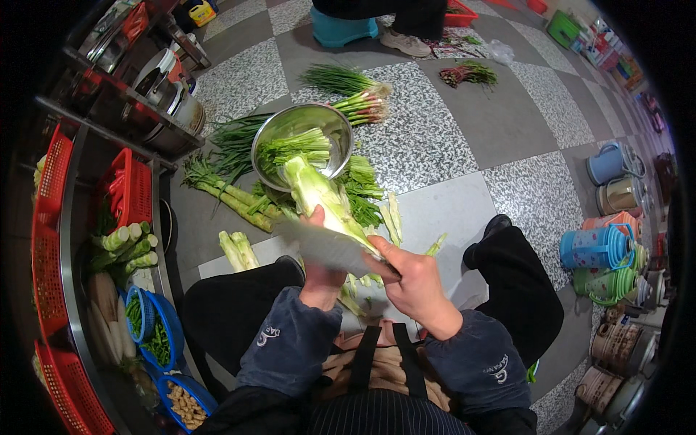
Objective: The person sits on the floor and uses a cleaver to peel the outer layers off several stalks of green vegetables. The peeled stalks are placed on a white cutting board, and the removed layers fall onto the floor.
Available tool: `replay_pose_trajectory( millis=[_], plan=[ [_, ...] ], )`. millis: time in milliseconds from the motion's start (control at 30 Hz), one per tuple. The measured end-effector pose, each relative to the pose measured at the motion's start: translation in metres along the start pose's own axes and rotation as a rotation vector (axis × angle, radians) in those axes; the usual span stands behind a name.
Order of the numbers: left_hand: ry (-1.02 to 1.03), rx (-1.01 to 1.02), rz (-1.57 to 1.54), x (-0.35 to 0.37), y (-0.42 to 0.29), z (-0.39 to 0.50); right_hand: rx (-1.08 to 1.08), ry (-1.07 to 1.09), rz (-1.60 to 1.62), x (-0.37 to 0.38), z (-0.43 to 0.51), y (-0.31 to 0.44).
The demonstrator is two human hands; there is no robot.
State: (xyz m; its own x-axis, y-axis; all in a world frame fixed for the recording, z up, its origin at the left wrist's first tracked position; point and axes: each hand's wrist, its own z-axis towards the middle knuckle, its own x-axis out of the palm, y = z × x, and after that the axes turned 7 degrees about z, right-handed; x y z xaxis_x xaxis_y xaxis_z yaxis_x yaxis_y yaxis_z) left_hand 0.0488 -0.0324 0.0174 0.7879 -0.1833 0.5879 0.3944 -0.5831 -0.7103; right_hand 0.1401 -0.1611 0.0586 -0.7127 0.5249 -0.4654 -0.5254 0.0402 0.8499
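My left hand (322,283) grips a thick, pale green stem vegetable (322,197) from below, partly hidden behind a blade. In my right hand (417,278) is a broad kitchen knife (331,249), its slightly blurred blade lying flat against the stem's near side. Just beyond, a steel bowl (343,122) holds leafy green stalks (304,145), and the stem's far end overlaps its near rim. Pale peelings (350,300) lie on the floor under my hands. Leafy greens (363,182) rest to the right of the bowl.
Scallions (361,106) lie behind the bowl, long green stems (234,198) to its left. A metal rack with a red basket (136,185) and a blue basin (173,326) stands left. Vacuum flasks (595,246) line the right. Ahead, another person's shoe (405,43) is beside a blue stool (343,30).
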Motion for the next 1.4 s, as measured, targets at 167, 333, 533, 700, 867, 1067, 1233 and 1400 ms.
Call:
replay_pose_trajectory(
  millis=[167,333,533,700,867,1067,1233,1400],
  plan=[
    [0.054,0.544,1.024,-0.009,-0.007,-0.012,-0.206,-0.062,-0.389,-0.008,0.001,-0.001],
    [0.237,-0.188,0.502,0.0,-0.011,0.001,0.11,-0.244,-0.207,-0.028,0.015,-0.035],
    [0.136,-0.26,0.456,-0.004,-0.013,0.006,0.253,-0.515,-0.203,-0.062,0.021,-0.082],
    [0.194,-0.289,0.205,-0.016,-0.032,0.013,0.658,-0.481,0.009,-0.085,0.02,-0.111],
    [0.325,-0.281,0.036,-0.006,-0.029,0.009,0.515,-0.32,0.149,-0.049,0.01,-0.093],
    [0.111,-0.238,-0.046,-0.002,-0.021,0.008,0.166,-0.185,-0.017,-0.022,0.0,-0.012],
    [0.089,-0.441,-0.11,0.001,-0.017,0.014,-0.307,-0.084,-0.185,-0.011,-0.011,0.027],
    [0.021,-0.368,-0.1,0.011,-0.018,0.004,-0.321,-0.067,-0.196,-0.004,-0.016,0.035]
  ],
)
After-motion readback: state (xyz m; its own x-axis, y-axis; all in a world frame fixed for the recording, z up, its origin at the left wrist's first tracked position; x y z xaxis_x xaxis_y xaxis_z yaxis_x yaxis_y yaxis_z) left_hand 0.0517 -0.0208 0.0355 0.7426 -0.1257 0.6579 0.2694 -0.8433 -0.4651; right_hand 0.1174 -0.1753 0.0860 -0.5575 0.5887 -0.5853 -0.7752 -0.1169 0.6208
